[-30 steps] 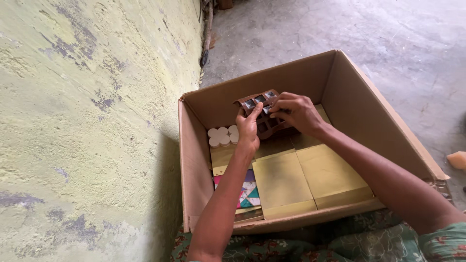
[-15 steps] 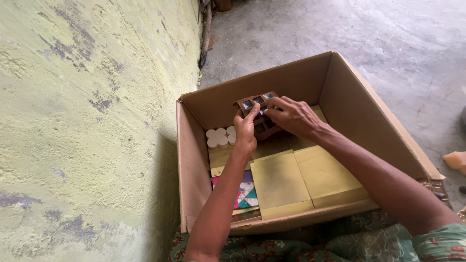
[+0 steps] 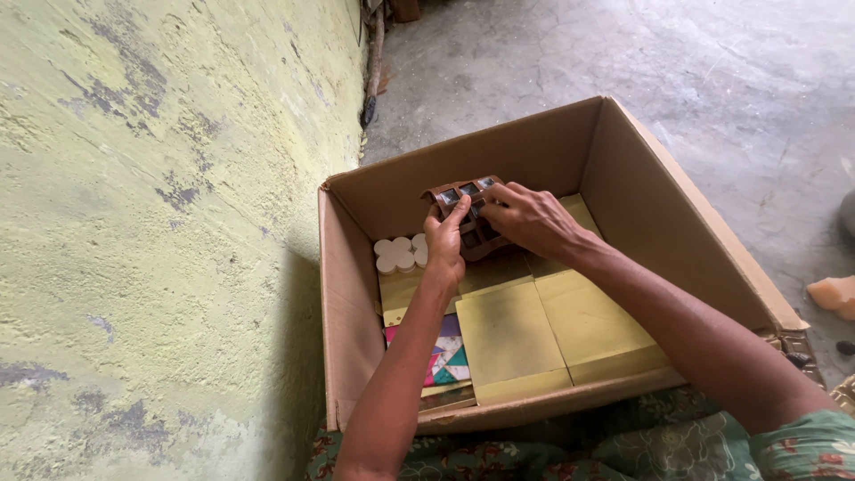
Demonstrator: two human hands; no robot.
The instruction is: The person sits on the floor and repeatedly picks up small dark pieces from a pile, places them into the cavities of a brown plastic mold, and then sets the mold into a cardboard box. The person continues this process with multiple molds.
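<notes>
Both my hands hold a brown grid-shaped piece with small mirror-like squares, tilted up inside an open cardboard box. My left hand grips its left edge, thumb on the front. My right hand covers its right side with fingers spread over the grid. The piece sits near the box's back wall, above flat yellow-green slabs that line the box.
A white lobed piece lies at the box's back left. A tile with coloured triangles shows at the front left. A yellow-green plaster wall rises on the left; grey concrete floor lies beyond. An orange chunk sits at the right.
The brown grid piece and both hands have sunk slightly lower and to the left inside the box. My grip is unchanged.
</notes>
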